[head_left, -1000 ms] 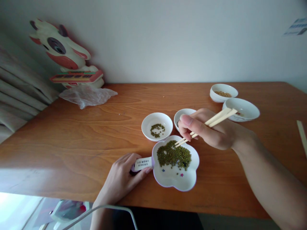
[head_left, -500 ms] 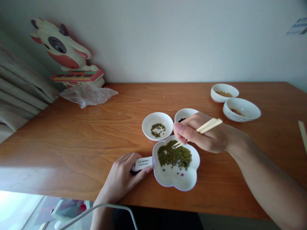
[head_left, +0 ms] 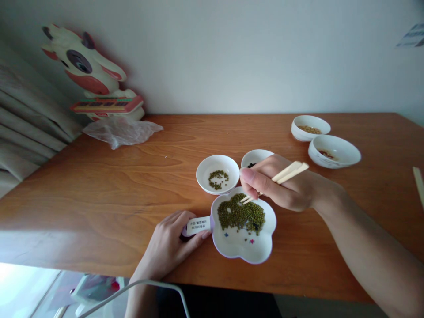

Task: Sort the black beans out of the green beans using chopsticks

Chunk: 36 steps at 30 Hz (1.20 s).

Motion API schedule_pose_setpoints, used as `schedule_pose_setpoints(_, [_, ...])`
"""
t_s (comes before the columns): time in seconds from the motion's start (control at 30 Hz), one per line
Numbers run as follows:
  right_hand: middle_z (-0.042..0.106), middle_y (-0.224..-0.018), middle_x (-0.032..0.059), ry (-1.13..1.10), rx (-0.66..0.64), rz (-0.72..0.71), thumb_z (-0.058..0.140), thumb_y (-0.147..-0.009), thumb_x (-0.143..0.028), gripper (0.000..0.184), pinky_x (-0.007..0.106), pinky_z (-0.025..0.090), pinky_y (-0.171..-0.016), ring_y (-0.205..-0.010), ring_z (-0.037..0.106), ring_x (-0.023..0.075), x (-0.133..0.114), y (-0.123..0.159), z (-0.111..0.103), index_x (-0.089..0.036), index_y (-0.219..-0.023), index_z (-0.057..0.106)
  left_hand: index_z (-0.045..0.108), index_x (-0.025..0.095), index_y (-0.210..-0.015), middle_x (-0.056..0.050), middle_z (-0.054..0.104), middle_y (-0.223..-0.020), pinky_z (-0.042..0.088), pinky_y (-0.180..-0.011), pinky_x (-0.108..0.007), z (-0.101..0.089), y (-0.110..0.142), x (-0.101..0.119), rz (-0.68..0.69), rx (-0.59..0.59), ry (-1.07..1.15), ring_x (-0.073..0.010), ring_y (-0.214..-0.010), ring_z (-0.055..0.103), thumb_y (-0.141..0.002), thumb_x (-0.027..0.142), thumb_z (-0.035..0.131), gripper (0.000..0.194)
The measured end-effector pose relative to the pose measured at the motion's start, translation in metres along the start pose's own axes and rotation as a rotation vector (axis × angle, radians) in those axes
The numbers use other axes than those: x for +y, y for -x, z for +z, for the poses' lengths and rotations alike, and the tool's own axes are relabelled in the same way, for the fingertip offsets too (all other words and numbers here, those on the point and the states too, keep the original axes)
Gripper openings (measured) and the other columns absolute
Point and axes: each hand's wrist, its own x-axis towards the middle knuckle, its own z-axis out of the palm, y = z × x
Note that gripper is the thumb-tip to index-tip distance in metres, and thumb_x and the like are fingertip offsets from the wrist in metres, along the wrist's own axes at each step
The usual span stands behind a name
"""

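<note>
My left hand (head_left: 175, 240) grips the labelled handle of a white flower-shaped dish (head_left: 255, 254) with a purple rim. Many small green beans (head_left: 243, 214) lie in its upper part. Closed around a pair of wooden chopsticks (head_left: 288, 173), my right hand (head_left: 274, 183) is over the dish's upper right edge, and the tips reach in among the beans. Whether a bean is between the tips I cannot make out. Just behind the dish stands a white bowl (head_left: 202, 170) holding some green beans. Beside it, a second white bowl (head_left: 256, 155) with dark bits is partly covered by my right hand.
Farther right are a bowl of tan grains (head_left: 310, 118) and a bowl with reddish-brown bits (head_left: 346, 152). A cow-shaped toy keyboard (head_left: 99, 84) and a clear plastic bag (head_left: 122, 132) sit back left. A pale stick (head_left: 419, 185) lies at the right; a cable (head_left: 159, 285) crosses the front.
My right hand has shifted slightly left and lower along the chopsticks, uncovering dark bits in the bowl behind. The chopstick tips stay among the beans. My left hand holds still on the handle.
</note>
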Motion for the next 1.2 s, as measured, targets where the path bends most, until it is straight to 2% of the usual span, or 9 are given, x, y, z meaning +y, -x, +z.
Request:
schedule_pose_setpoints(0.13, [0.061,-0.056,0.0000,-0.034,0.017,-0.025,0.034,-0.107,-0.058,0.060,0.037,0.044,-0.057,-0.051,0.054,0.0157,0.001,-0.002,0.000,-0.025,-0.064,0.057,0.064,0.022,-0.097,-0.001,0.069,-0.085,0.047,-0.065,-0.028,0.000,0.000,-0.001,0.009,0.008,0.000,-0.0166,-0.073,0.063,-0.098,0.055,0.064,0.033])
schedule_pose_setpoints(0.23, [0.061,-0.056,-0.0009,-0.102,0.060,-0.009,0.041,-0.104,-0.061,0.056,0.038,0.045,-0.054,-0.052,0.055,0.0171,0.000,-0.001,-0.003,-0.026,-0.062,0.057,0.064,0.022,-0.097,-0.001,0.069,-0.085,0.047,-0.064,-0.027,0.000,0.000,-0.001,0.008,0.011,0.001,-0.0167,-0.073,0.063,-0.098,0.055,0.064,0.033])
schedule_pose_setpoints(0.33, [0.065,-0.060,-0.0011,-0.161,0.126,-0.026,0.041,-0.104,-0.059,0.055,0.040,0.047,-0.056,-0.054,0.058,0.0183,-0.001,0.005,-0.011,-0.028,-0.063,0.059,0.064,0.022,-0.096,-0.001,0.069,-0.085,0.047,-0.065,-0.027,0.000,0.000,0.000,0.003,0.006,0.006,-0.0169,-0.073,0.063,-0.099,0.055,0.064,0.033])
schedule_pose_setpoints(0.53, [0.064,-0.060,0.0035,-0.201,0.477,-0.072,0.034,-0.104,-0.065,0.064,0.046,0.041,-0.055,-0.058,0.058,0.0239,-0.007,0.021,-0.026,-0.030,-0.062,0.066,0.064,0.022,-0.095,-0.001,0.068,-0.083,0.047,-0.063,-0.028,-0.001,-0.001,0.001,-0.004,0.008,-0.006,-0.0175,-0.073,0.064,-0.098,0.057,0.064,0.035])
schedule_pose_setpoints(0.63, [0.062,-0.060,0.0047,-0.181,0.562,-0.048,0.030,-0.105,-0.063,0.064,0.048,0.039,-0.056,-0.060,0.057,0.0250,-0.008,0.022,-0.027,-0.030,-0.063,0.066,0.065,0.022,-0.095,-0.001,0.069,-0.084,0.048,-0.064,-0.028,-0.001,-0.001,0.001,-0.004,0.013,-0.003,-0.0172,-0.072,0.064,-0.098,0.057,0.064,0.034])
schedule_pose_setpoints(0.9, [0.067,-0.066,0.0046,-0.107,0.512,-0.044,0.020,-0.104,-0.066,0.067,0.054,0.043,-0.062,-0.065,0.059,0.0267,0.002,0.018,-0.022,-0.032,-0.067,0.064,0.065,0.022,-0.095,-0.002,0.069,-0.085,0.048,-0.064,-0.027,-0.002,0.000,0.002,0.008,0.025,-0.010,-0.0178,-0.074,0.065,-0.098,0.056,0.065,0.033])
schedule_pose_setpoints(1.03, [0.066,-0.063,0.0048,-0.158,0.476,-0.070,0.029,-0.102,-0.070,0.065,0.051,0.045,-0.060,-0.060,0.058,0.0257,0.002,0.018,-0.024,-0.031,-0.065,0.064,0.065,0.022,-0.096,-0.002,0.070,-0.085,0.048,-0.064,-0.027,-0.001,0.000,0.001,0.021,0.034,-0.015,-0.0176,-0.074,0.066,-0.098,0.054,0.065,0.032])
schedule_pose_setpoints(1.2, [0.064,-0.059,0.0020,-0.157,0.367,-0.071,0.033,-0.106,-0.063,0.063,0.044,0.047,-0.060,-0.056,0.056,0.0209,-0.001,0.015,-0.024,-0.029,-0.064,0.063,0.065,0.022,-0.096,-0.002,0.069,-0.084,0.048,-0.064,-0.027,0.000,0.000,0.000,0.013,0.026,-0.010,-0.0174,-0.073,0.064,-0.098,0.054,0.065,0.032])
